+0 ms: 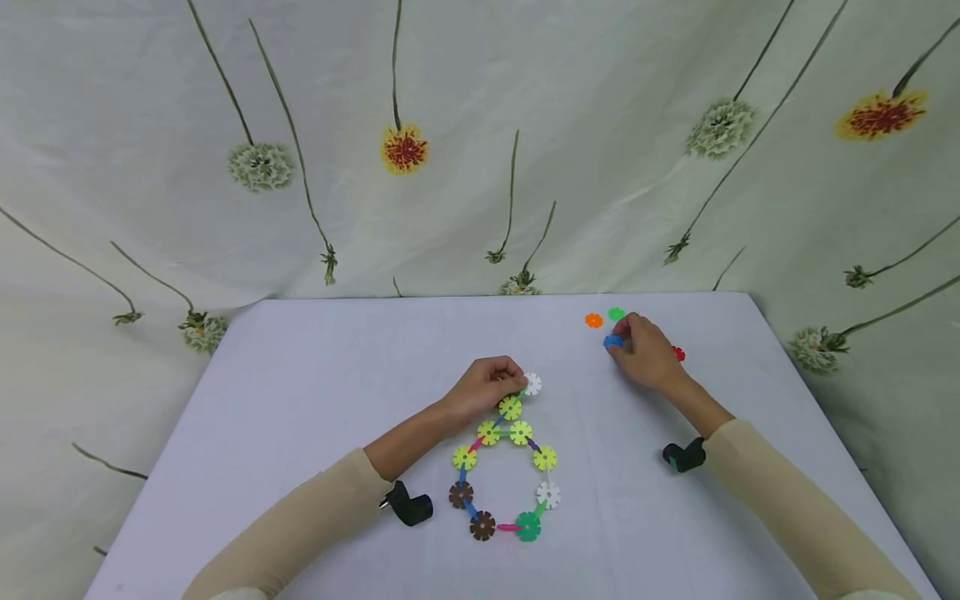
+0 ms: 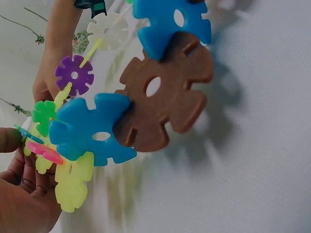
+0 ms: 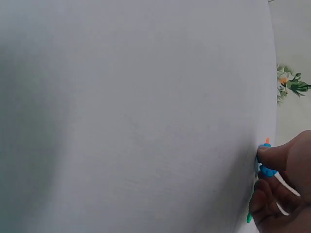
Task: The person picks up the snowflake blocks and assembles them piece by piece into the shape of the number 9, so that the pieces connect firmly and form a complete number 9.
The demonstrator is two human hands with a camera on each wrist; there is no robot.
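A ring of notched flower-shaped plastic discs, linked edge to edge, lies in the middle of the table, with yellow discs, brown discs and a green disc among them. From its far side a short stem leads up to a white disc. My left hand pinches the stem near that end. In the left wrist view a brown disc looms large in front of the left fingers. Farther right, my right hand pinches a blue disc between thumb and fingers near the table's far edge.
Close to the right hand lie an orange disc, a light green disc and a partly hidden red disc. A flower-print cloth hangs behind the white-covered table. Black wrist devices sit at both cuffs.
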